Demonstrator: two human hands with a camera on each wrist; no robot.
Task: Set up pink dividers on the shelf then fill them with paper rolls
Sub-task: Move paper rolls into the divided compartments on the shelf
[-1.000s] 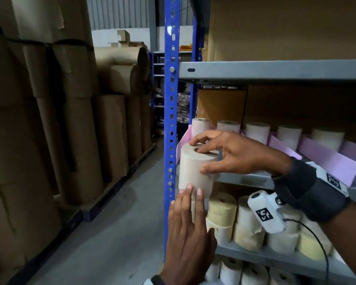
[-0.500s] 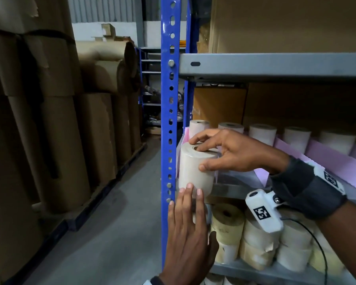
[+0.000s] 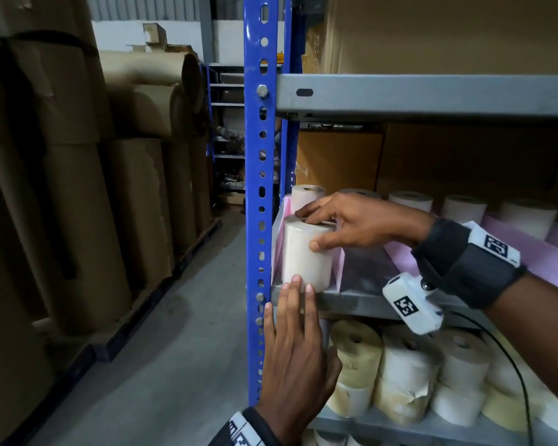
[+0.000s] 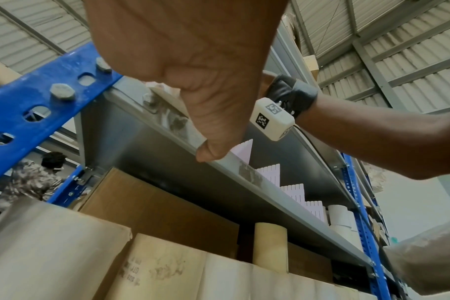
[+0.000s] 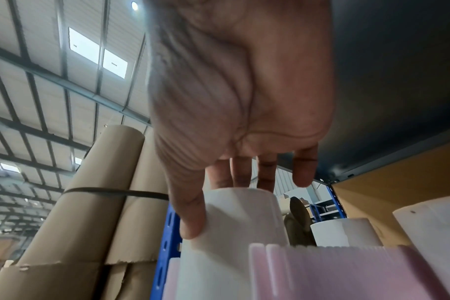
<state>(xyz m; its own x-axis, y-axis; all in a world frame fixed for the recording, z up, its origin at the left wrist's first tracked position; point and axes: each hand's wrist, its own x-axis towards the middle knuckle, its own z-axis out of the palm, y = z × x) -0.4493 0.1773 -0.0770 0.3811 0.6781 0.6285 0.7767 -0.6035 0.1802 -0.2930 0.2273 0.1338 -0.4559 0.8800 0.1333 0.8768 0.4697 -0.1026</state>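
A white paper roll [image 3: 306, 255] [image 5: 242, 219] stands upright at the front left corner of the grey shelf [image 3: 361, 302], in the slot between two pink dividers [image 3: 338, 272] [image 5: 334, 270]. My right hand [image 3: 310, 228] grips its top, fingers over the upper face and thumb [image 5: 193, 213] on the side. From below, my left hand [image 3: 297, 317] [image 4: 193, 60] reaches up with straight fingers touching the roll's lower front. More pink dividers [image 3: 509, 249] [image 4: 270, 174] run along the shelf to the right.
Several white rolls [image 3: 409, 201] line the back of the shelf. A blue upright post [image 3: 261, 188] stands just left of the roll, a grey beam [image 3: 426, 94] above. Yellowed rolls [image 3: 409, 371] fill the lower shelf. Tall brown paper rolls [image 3: 78, 220] flank the aisle at left.
The roll has moved from the shelf's front edge further into the leftmost slot between the dividers. Both hands went with it; the left fingertips stay at its base.
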